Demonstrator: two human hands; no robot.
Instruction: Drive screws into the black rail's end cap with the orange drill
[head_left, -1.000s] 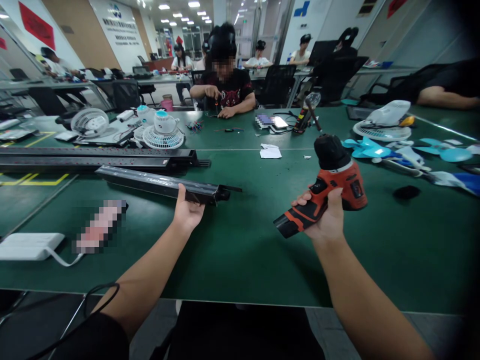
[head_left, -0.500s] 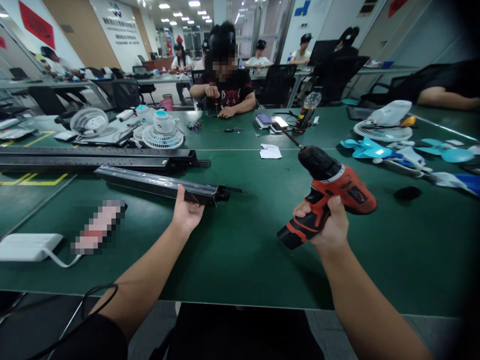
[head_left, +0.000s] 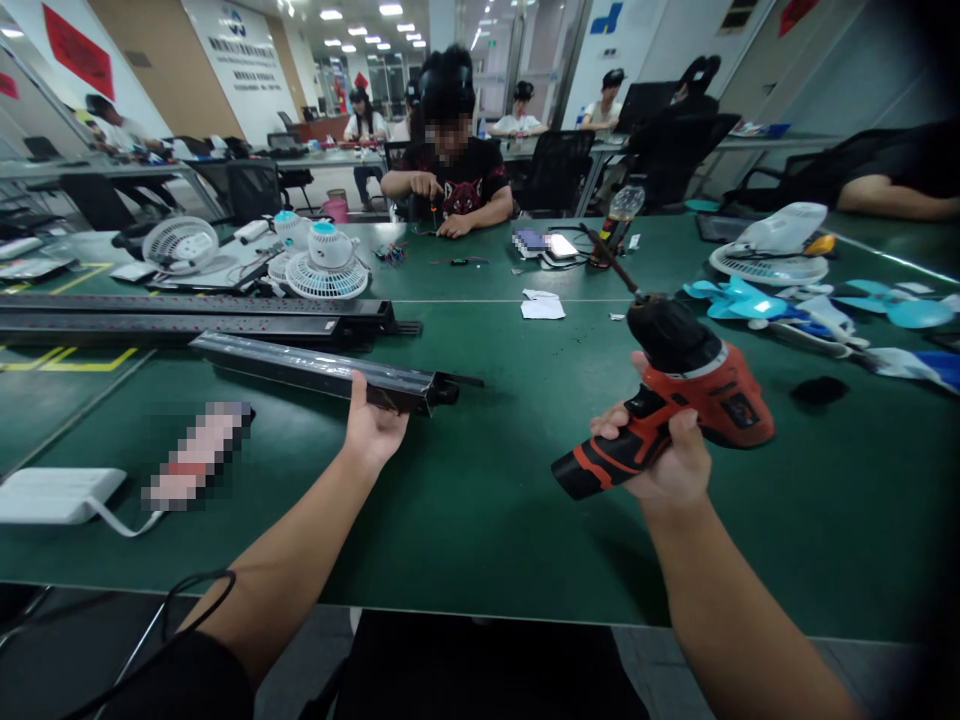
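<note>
My left hand [head_left: 377,428] is closed around the right end of a long black rail [head_left: 315,372], thumb on its near side and the other fingers hidden under it. That end is raised a little off the green table [head_left: 480,520], and a dark fitting [head_left: 448,392] sticks out of it. On the right, my right hand [head_left: 675,460] grips a red and black cordless drill [head_left: 686,395] by its handle, above the table. Its long bit [head_left: 611,262] points up, away and to the left.
More black rails [head_left: 187,325] lie behind the held one. A phone [head_left: 199,455] is cabled to a white power bank [head_left: 60,495] at left. White fans [head_left: 326,265] and blue fan blades [head_left: 735,298] lie farther back. Across the table sits a person [head_left: 454,160]. A bottle [head_left: 621,220] stands there.
The drill has shifted right and slightly down in my right hand, and its bit tilts more to the left. My left hand and the rail stay nearly still.
</note>
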